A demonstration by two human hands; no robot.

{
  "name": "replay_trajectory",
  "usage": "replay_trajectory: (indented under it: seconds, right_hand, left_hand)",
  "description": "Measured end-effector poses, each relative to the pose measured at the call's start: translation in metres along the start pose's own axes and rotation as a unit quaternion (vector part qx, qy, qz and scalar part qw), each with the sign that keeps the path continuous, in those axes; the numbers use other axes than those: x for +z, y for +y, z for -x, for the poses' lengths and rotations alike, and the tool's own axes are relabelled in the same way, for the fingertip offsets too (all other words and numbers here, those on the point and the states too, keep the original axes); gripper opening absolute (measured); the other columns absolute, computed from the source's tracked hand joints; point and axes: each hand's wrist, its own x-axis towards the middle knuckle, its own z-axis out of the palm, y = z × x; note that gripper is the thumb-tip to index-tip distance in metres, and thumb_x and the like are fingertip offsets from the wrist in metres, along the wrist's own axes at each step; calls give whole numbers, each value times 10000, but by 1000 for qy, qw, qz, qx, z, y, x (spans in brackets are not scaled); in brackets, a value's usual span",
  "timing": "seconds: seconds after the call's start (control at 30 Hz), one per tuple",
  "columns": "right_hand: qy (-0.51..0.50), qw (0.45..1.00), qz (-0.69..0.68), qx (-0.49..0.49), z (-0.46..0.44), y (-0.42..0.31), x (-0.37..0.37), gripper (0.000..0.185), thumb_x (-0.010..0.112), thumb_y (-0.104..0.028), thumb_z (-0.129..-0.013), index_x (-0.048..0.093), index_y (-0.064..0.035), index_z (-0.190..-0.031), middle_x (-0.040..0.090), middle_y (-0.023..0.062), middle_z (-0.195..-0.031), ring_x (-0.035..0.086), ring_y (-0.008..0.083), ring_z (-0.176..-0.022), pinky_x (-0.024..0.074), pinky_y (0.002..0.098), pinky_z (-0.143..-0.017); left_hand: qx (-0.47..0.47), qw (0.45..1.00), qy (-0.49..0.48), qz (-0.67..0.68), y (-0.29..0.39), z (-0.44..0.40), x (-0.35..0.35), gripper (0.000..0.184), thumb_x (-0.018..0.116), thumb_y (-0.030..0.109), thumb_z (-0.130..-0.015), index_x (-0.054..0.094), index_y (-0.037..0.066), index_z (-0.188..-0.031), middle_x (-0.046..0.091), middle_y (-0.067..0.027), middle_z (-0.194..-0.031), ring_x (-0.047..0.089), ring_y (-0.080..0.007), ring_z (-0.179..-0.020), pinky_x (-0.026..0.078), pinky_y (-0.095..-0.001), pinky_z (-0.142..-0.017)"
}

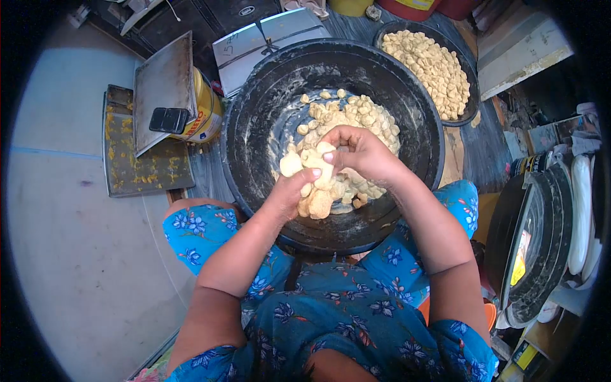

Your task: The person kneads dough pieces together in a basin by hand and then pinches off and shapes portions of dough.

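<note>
A large black basin [235,127] stands between my knees, its inner wall dusted with flour. Small pale-yellow dough pieces [369,118] lie heaped in it toward the right. Over the basin, my left hand [291,193] is closed around a lumpy clump of dough [320,198], thumb pressed on top. My right hand [363,155] pinches the upper part of this same clump between thumb and fingers. The fingers of my left hand under the clump are mostly hidden.
A round black tray [471,105] full of similar pieces [429,70] sits at the back right. On the left, a metal sheet [162,89] carrying a dark phone [169,120] leans on a yellow bucket [207,118]. Another black basin [541,242] stands on edge at right.
</note>
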Motion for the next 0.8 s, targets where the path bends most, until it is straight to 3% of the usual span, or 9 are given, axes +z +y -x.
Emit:
replay_trajectory:
  seconds: [0.13, 0.27, 0.37, 0.47, 0.5, 0.63, 0.67, 0.73, 0.8]
  right_hand:
    - [79, 997, 6, 6, -1, -6, -5, 179, 590, -48, -863, 561, 1, -1032, 617, 70, -902, 602, 123, -767, 515, 262, -667]
    - [-15, 1000, -10, 10, -2, -6, -11, 270, 587, -43, -859, 552, -11, -1124, 601, 51, -967, 594, 115, -799, 507, 250, -703]
    - [-57, 996, 33, -54, -2, 0, 3, 329, 619, -28, -835, 553, -27, -1157, 594, 34, -994, 578, 94, -824, 486, 232, -730]
    - [-22, 977, 165, -133, -3, 12, 7, 320, 651, -5, -806, 578, -30, -1116, 595, 28, -1005, 566, 78, -848, 470, 225, -747]
    - [6, 981, 182, -60, 0, 1, 6, 269, 672, 7, -787, 607, -22, -1047, 613, 29, -965, 577, 85, -842, 478, 228, -736]
    - [127, 979, 133, -89, -3, -10, -18, 198, 700, -35, -779, 625, -15, -961, 634, 26, -847, 583, 85, -771, 490, 229, -693]
    - [162, 980, 87, -73, 0, -18, -24, 211, 701, -52, -778, 621, -4, -967, 645, 56, -905, 595, 106, -799, 501, 249, -703]
    - [174, 977, 7, -127, 1, -21, -34, 188, 669, -55, -807, 608, -1, -977, 634, 69, -948, 593, 108, -795, 507, 248, -686]
    - [207, 966, -9, -153, -1, -21, -39, 182, 610, -34, -834, 605, -3, -1013, 619, 79, -1010, 587, 120, -861, 496, 259, -765]
  left_hand:
    - [-10, 998, -13, 57, 4, 0, 3, 545, 583, 156, -836, 368, -11, -1308, 572, -138, -1128, 606, -235, -1003, 519, -360, -852]
    - [-20, 995, -12, 97, 2, 2, 2, 517, 561, 184, -875, 363, -3, -1316, 571, -137, -1135, 608, -233, -998, 520, -361, -851]
    - [6, 996, 28, 85, -1, 0, 5, 489, 544, 203, -898, 377, -6, -1307, 570, -138, -1141, 609, -236, -1001, 524, -360, -846]
    - [-21, 998, 44, 35, 2, 0, 3, 475, 552, 192, -886, 402, -14, -1287, 573, -145, -1138, 608, -240, -1009, 530, -358, -838]
    - [-21, 998, 45, 38, 2, 1, 2, 472, 550, 190, -884, 407, -16, -1283, 573, -149, -1140, 607, -243, -1012, 530, -360, -838]
    - [-12, 998, 44, 43, 4, 0, -5, 475, 552, 210, -865, 436, -24, -1262, 576, -176, -1157, 603, -283, -1029, 502, -402, -886]
    - [-6, 998, 45, 43, 4, -1, -7, 481, 555, 222, -858, 446, -27, -1255, 578, -185, -1163, 601, -301, -1035, 488, -421, -910]
    - [3, 998, 53, 47, 5, -1, -8, 500, 554, 233, -853, 440, -42, -1255, 574, -198, -1170, 596, -310, -1045, 479, -429, -921]
    - [7, 997, 51, 49, 4, -1, -11, 513, 559, 244, -851, 438, -49, -1254, 571, -202, -1174, 594, -312, -1049, 477, -430, -923]
